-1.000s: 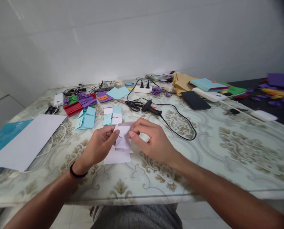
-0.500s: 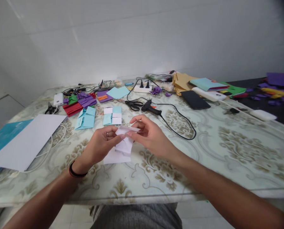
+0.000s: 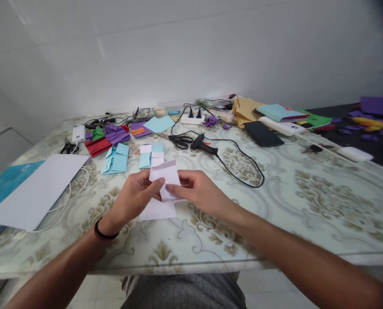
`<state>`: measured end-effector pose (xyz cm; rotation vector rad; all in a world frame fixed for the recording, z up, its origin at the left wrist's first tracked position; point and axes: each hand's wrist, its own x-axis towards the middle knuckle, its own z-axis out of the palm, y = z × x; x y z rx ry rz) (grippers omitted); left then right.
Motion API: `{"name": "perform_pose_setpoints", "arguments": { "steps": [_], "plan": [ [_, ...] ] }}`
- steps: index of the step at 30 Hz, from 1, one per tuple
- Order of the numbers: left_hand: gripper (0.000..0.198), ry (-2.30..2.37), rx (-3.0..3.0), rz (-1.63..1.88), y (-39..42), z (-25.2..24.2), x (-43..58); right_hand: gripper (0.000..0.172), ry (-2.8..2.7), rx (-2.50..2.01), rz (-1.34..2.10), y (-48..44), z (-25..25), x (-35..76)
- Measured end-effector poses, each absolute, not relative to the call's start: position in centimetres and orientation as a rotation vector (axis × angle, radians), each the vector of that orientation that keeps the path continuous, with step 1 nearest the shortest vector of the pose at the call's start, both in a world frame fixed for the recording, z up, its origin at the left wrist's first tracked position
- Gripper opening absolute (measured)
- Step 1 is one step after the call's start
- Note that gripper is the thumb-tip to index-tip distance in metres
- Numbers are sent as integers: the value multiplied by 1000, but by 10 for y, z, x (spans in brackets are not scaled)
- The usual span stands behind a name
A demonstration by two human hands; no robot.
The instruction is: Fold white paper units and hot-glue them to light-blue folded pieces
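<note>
- Left edge of the frame: a large white sheet (image 3: pixel 41 189) lies over a teal sheet (image 3: pixel 11 184) on a floral tablecloth (image 3: pixel 127 253).
- Upper left: black-handled scissors (image 3: pixel 68 146) sit near a white device (image 3: pixel 79 134), with red paper (image 3: pixel 98 146) and purple folded strips (image 3: pixel 117 135) just to the right.
- Left of centre: a light-blue folded piece (image 3: pixel 116 159) rests on the cloth.
- Lower left to centre: the person's left hand (image 3: pixel 136 193), a dark band on its wrist, grips white paper, thumb in front and fingers curled behind.
- Centre: that creased white paper (image 3: pixel 166 174) is held between both hands, its top edge folded; a flat white sheet (image 3: pixel 159 211) lies below it in the frame. A blue-and-white piece (image 3: pixel 152 155) lies beyond.
- Right of centre: the right hand (image 3: pixel 204 191) pinches the paper's right side, thumb across its front. Beyond it are black scissors (image 3: pixel 180 141) and a glue gun (image 3: pixel 204 145).
- Upper right: a dark phone (image 3: pixel 263 134) lies beside stacked coloured paper (image 3: pixel 279 113).
- Far right: purple paper (image 3: pixel 379 105).
</note>
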<state>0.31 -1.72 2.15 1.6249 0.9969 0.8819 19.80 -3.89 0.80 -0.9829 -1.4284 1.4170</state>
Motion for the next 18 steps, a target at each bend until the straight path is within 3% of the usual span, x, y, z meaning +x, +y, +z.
{"name": "perform_pose_setpoints", "arguments": {
  "steps": [5,18],
  "plan": [
    [22,967,1649,915,-19,24,4,33,-1374,-958,1510,-40,9,199],
    [31,959,1694,867,-22,21,2,26,-1372,-956,1455,-39,7,196]
  ]
}}
